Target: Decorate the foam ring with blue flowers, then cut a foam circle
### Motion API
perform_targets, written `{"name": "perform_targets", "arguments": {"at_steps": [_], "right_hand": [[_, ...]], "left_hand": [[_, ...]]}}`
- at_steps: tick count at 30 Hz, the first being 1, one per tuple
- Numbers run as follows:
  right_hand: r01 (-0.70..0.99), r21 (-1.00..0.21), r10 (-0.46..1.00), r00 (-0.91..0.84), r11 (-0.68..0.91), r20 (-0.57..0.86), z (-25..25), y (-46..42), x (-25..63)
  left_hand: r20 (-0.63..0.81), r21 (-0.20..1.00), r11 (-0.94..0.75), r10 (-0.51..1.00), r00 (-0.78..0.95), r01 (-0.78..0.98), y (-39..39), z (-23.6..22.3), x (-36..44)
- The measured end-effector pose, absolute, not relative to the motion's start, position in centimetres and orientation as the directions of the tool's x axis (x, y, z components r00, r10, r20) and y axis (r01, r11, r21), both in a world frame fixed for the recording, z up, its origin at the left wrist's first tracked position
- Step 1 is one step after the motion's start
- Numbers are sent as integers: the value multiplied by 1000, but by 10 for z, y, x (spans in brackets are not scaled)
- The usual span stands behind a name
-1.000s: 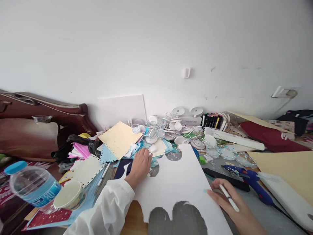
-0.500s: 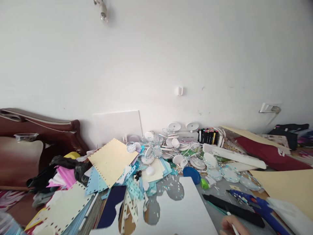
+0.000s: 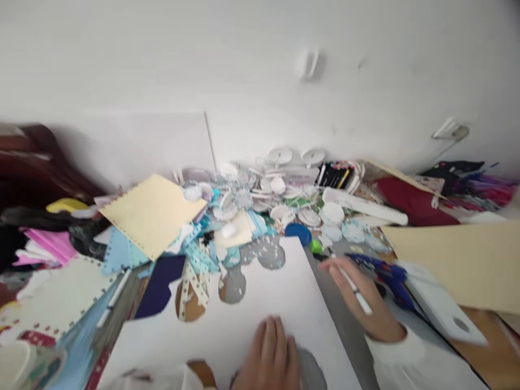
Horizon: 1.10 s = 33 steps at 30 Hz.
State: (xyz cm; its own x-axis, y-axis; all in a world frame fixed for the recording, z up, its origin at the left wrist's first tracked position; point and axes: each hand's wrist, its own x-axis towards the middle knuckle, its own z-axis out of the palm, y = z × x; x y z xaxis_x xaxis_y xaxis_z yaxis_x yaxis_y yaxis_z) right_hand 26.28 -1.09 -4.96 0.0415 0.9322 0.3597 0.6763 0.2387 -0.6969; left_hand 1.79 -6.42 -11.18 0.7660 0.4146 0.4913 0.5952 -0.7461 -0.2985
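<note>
At lower centre the white sheet (image 3: 292, 292) is already scalloped, its straight right edge uncut, under the left hand (image 3: 270, 352), fingers nearly together, while the right hand's fingers (image 3: 339, 284) clamp a white pen (image 3: 354, 288).

Left hand (image 3: 270, 357): rear portion cut by bottom edge | white sheet (image 3: 294, 295): lower end cropped | cup (image 3: 17, 364): cropped left | wall hook (image 3: 310, 64): blurred
</note>
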Motion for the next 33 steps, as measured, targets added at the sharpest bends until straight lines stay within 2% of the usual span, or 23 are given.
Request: {"name": "perform_targets", "arguments": {"at_steps": [1, 3, 7, 14, 18, 25, 33], "right_hand": [[636, -740, 931, 93, 218, 353, -43, -9, 260], [531, -815, 918, 157, 234, 365, -32, -4, 252], [417, -884, 939, 164, 210, 301, -22, 6, 232], [95, -994, 990, -126, -48, -60, -45, 30, 180], [74, -994, 980, -180, -78, -90, -67, 38, 169], [-18, -990, 990, -16, -143, -142, -75, 34, 177], [149, -986, 989, 139, -79, -58, -72, 37, 179]], "left_hand": [[436, -266, -756, 459, 774, 598, -68, -106, 18], [339, -243, -816, 435, 834, 525, -70, -92, 16], [281, -221, -879, 358, 890, 423, -69, -75, 12], [352, -236, -890, 296, 888, 390, -70, -76, 13], [348, -287, -882, 267, 898, 374, -68, -73, 11], [304, -285, -887, 275, 912, 363, -66, -66, 9], [270, -280, -899, 263, 926, 337, -65, -61, 9]]}}
